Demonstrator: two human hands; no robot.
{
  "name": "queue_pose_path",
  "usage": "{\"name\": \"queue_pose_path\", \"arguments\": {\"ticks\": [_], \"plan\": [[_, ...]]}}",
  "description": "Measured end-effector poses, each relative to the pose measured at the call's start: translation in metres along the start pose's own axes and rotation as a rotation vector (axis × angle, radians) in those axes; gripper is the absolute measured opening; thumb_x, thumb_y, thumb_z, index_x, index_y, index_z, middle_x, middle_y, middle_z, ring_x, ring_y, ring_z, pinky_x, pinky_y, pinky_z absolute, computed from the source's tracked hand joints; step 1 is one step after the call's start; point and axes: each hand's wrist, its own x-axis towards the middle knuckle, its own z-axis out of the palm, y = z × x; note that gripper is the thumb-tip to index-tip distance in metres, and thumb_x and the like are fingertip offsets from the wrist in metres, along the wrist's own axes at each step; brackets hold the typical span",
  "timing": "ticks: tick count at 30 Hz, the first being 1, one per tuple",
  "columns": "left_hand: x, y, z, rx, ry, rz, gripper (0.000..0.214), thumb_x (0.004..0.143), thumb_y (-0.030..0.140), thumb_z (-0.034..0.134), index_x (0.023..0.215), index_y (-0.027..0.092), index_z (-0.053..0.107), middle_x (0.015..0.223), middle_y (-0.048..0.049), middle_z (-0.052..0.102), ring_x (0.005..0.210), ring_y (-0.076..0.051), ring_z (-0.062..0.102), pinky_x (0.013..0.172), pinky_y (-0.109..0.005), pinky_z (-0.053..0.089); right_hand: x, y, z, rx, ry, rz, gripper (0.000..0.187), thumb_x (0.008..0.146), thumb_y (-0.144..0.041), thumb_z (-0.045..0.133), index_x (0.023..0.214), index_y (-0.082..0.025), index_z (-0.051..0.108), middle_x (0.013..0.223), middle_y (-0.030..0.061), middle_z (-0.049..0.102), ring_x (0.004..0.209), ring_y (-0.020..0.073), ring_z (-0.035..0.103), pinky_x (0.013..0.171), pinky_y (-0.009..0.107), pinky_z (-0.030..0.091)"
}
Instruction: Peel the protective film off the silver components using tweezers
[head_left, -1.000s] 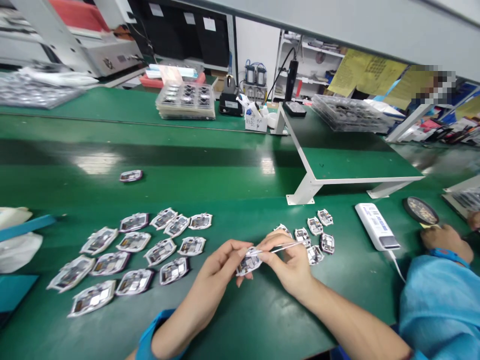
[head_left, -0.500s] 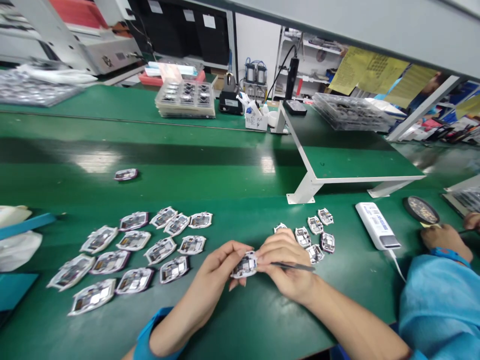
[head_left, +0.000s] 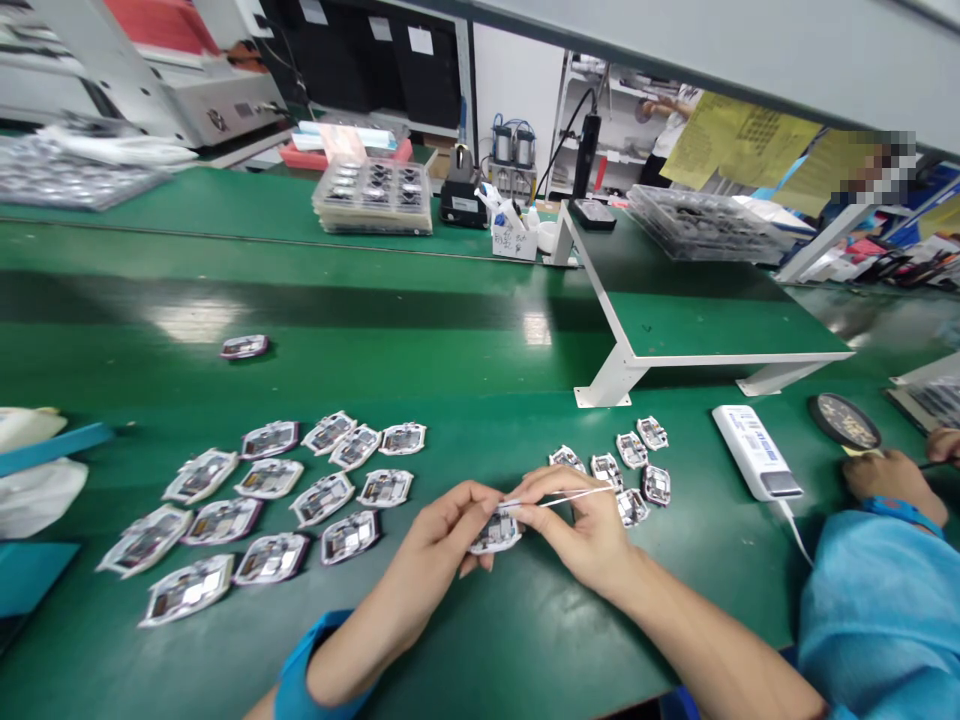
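Worker seated at a long green bench. Left hand (head_left: 439, 545) and right hand (head_left: 577, 528) together, low in the near middle of the bench, knuckles almost meeting. Left thumb and fingers pinch a small silver electronic piece (head_left: 495, 534), held just above the bench top, not resting on it. Right hand grips slim tweezers (head_left: 570, 496), which run across the top of the piece, their tip at its upper edge. Blue cuff (head_left: 304, 682) on the left wrist.

Just right of the hands, a small loose cluster of the same silver pieces (head_left: 632, 468). To the left, a larger group of about a dozen, bigger-looking, dark-edged pieces (head_left: 268, 505) laid in rough rows. One more lies alone (head_left: 244, 346) farther out on the green.

Near left edge: white bag (head_left: 34, 490) and teal strip (head_left: 52, 442). Right of the small cluster, a white power bank (head_left: 756, 452) with a white cable. Beyond it, a dark round dish (head_left: 844, 422).

Right edge: a co-worker's blue sleeve (head_left: 881, 610), with hands (head_left: 889, 485) near the dish, separate from the worker's own.

Far side: stacked clear trays (head_left: 373, 195) on the bench, more on a raised green shelf (head_left: 705, 310).
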Motion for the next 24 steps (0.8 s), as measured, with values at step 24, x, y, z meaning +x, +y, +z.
{"name": "queue_pose_path", "arguments": {"ticks": [24], "plan": [[0.001, 0.000, -0.002, -0.076, -0.007, 0.013, 0.034, 0.077, 0.049, 0.069, 0.087, 0.017, 0.066, 0.066, 0.0033, 0.056, 0.057, -0.011, 0.050, 0.049, -0.022, 0.034, 0.002, 0.008, 0.002, 0.059, 0.047, 0.080, 0.007, 0.086, -0.026, 0.070, 0.084, -0.019, 0.070, 0.081, 0.0049, 0.075, 0.073, 0.0180, 0.073, 0.068, 0.030, 0.060]]}}
